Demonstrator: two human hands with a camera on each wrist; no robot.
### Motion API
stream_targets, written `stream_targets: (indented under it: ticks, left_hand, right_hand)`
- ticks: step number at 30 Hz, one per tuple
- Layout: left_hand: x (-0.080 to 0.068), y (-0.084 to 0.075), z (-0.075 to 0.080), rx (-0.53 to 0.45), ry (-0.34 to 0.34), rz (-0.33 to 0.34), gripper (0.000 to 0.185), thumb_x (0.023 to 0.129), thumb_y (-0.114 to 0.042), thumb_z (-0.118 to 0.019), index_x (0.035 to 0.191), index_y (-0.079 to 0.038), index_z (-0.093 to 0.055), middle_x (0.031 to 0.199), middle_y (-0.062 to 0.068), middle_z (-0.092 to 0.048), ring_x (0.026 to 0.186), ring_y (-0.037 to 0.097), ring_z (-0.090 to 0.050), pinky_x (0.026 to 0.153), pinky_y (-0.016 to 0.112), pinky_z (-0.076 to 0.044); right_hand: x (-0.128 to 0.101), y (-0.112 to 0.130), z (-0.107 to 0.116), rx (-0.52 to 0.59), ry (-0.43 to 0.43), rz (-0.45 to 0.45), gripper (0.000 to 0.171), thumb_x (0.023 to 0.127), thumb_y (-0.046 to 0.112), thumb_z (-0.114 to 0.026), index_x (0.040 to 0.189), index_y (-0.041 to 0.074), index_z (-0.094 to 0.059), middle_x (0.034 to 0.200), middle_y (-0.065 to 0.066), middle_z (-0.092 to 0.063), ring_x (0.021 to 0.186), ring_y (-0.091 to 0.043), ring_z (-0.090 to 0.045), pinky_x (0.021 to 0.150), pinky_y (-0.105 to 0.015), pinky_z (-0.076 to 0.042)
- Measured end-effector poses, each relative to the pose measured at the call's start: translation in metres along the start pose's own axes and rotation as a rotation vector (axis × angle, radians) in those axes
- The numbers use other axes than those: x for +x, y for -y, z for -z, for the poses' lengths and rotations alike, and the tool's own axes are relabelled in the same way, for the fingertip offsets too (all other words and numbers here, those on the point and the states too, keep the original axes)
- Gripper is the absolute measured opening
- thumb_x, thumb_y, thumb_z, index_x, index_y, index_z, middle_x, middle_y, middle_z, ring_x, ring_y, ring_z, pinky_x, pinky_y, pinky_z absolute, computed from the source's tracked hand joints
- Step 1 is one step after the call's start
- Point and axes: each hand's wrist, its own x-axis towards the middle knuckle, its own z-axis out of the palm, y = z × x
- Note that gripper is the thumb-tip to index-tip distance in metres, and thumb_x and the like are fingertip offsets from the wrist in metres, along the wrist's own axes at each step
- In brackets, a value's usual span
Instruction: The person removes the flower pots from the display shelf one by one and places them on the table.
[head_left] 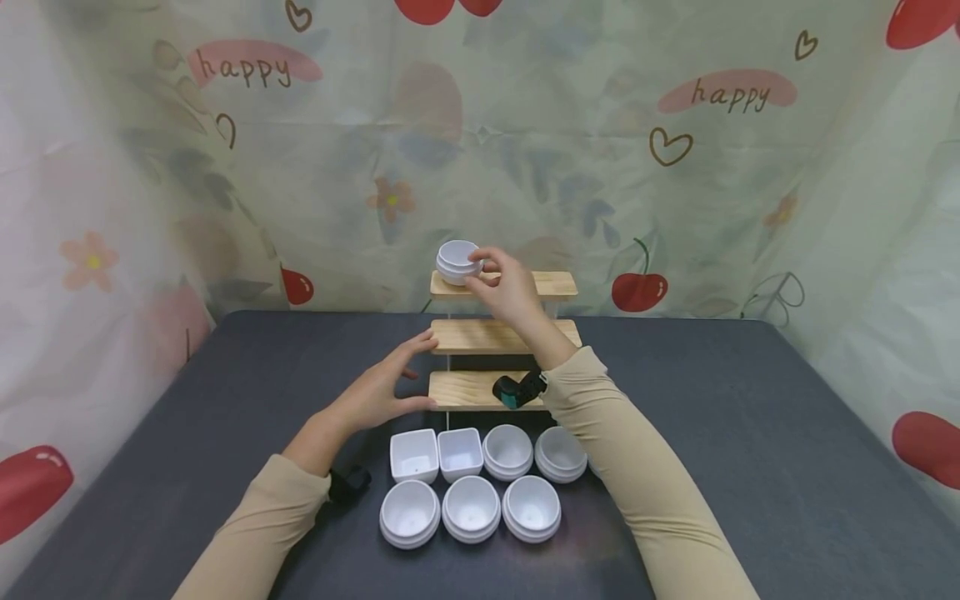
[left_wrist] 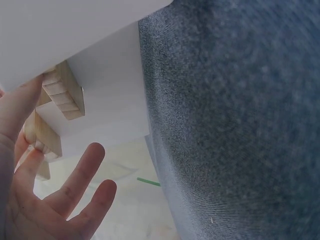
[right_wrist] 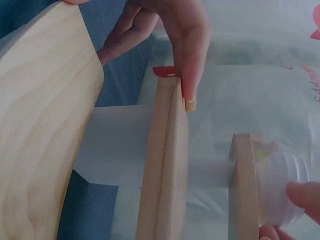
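My right hand (head_left: 510, 287) pinches the right side of a small round white bowl (head_left: 456, 262) at the left end of the stand's top tier (head_left: 555, 285). In the right wrist view the bowl (right_wrist: 280, 187) appears beside the top board, with thumb and fingertips on it. My left hand (head_left: 378, 387) is spread at the stand's left side, its thumb at the bottom tier (head_left: 465, 389) and a straight finger at the end of the middle tier (head_left: 480, 337). The left wrist view shows the left hand (left_wrist: 42, 210) beside the board ends and a white side panel (left_wrist: 107, 95).
In front of the stand are two square white bowls (head_left: 414, 456) and several round white bowls (head_left: 471, 508) in two rows. My right forearm (head_left: 637, 467) passes over the right side of these rows. A patterned curtain (head_left: 480, 167) hangs behind the dark table (head_left: 750, 458).
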Motion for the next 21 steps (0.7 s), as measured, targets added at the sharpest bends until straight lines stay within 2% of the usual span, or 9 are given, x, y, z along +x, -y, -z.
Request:
stream_targets:
  ticks: [5,10,17,21]
  left_hand:
    - [0.0,0.0,0.0,-0.003,-0.003,-0.007,0.084,0.078,-0.023,-0.075,0.146,-0.017,-0.026,0.157,0.007,-0.018,0.109,0.034,-0.061,0.092,0.048,-0.051]
    - [-0.001,-0.001,0.0,-0.007,0.0,-0.008,0.085,0.078,-0.024,-0.075,0.147,-0.017,-0.026,0.157,0.007,-0.018,0.109,0.034,-0.061,0.092,0.05,-0.05]
    - [-0.001,0.0,0.0,-0.004,-0.004,-0.014,0.085,0.078,-0.024,-0.076,0.146,-0.017,-0.026,0.157,0.007,-0.018,0.108,0.034,-0.061,0.092,0.049,-0.05]
    - [-0.001,0.0,0.0,-0.003,-0.004,-0.015,0.085,0.078,-0.024,-0.076,0.146,-0.017,-0.026,0.157,0.007,-0.018,0.109,0.033,-0.061,0.093,0.049,-0.05]
  right_hand:
    - [-0.002,0.001,0.0,-0.016,-0.055,-0.023,0.024,0.087,0.018,-0.067,0.108,0.009,-0.06,0.114,-0.016,-0.065,0.096,-0.029,-0.065,0.083,-0.036,-0.056]
    - [-0.003,0.001,0.002,-0.015,-0.068,-0.032,0.023,0.087,0.019,-0.067,0.107,0.009,-0.061,0.113,-0.015,-0.066,0.094,-0.029,-0.064,0.082,-0.035,-0.055]
    - [-0.007,0.002,0.01,0.011,-0.06,-0.028,0.024,0.087,0.021,-0.067,0.107,0.011,-0.062,0.113,-0.014,-0.066,0.089,-0.029,-0.064,0.072,-0.034,-0.055]
    - [-0.012,0.002,0.016,0.011,-0.053,-0.013,0.025,0.086,0.021,-0.068,0.107,0.01,-0.062,0.113,-0.014,-0.066,0.088,-0.03,-0.064,0.071,-0.033,-0.055]
